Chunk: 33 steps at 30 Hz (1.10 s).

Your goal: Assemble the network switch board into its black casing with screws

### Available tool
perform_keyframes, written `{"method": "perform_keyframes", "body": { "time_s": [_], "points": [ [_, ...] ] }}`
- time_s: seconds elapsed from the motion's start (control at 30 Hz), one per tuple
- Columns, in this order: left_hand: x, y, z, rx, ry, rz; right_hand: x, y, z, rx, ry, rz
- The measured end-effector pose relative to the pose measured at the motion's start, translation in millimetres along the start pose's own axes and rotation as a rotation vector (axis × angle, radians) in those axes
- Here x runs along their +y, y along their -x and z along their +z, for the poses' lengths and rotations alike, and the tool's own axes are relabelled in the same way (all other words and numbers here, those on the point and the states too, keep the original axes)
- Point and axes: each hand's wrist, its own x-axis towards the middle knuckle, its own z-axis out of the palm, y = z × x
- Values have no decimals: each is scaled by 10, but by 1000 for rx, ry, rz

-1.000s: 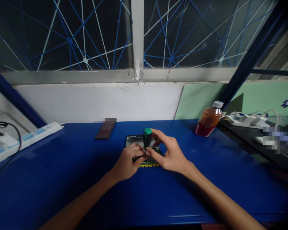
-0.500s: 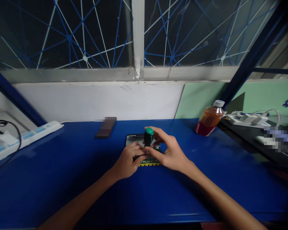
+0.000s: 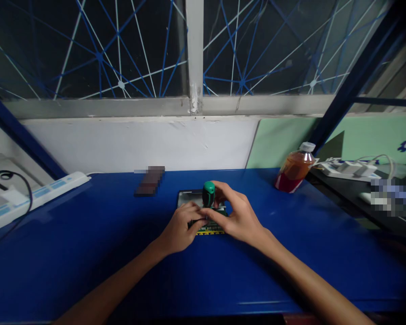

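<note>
Hands (image 3: pixel 239 217) surround a smooth, bulbous-handled screwdriver (image 3: pixel 209 194) over a green board (image 3: pixel 212 228).

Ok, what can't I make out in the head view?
In the head view:
Screwdriver: tip hidden where the left hand and right hand meet.
Circuit board: left part covered by the left hand.
Dark flat object: pixelated, details unreadable.
White power strip: one end cut off by the left edge.
</note>
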Motion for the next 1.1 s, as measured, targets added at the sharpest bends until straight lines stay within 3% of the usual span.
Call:
{"method": "perform_keyframes", "body": {
  "time_s": [0.3,0.47,0.63,0.8,1.1],
  "points": [
    [6,13,-4,15,-196,62,78,0,36,55,-245,118],
    [-13,30,-34,-33,-312,94,167,-77,-169,291,-271,203],
    [-70,54,-18,-127,-384,119,553,-123,-513,488,-47,239],
    [-100,73,-3,-132,-420,115,851,-118,-653,504,133,327],
    [-82,59,-13,-129,-423,123,977,-78,-616,420,202,417]
  ]
}}
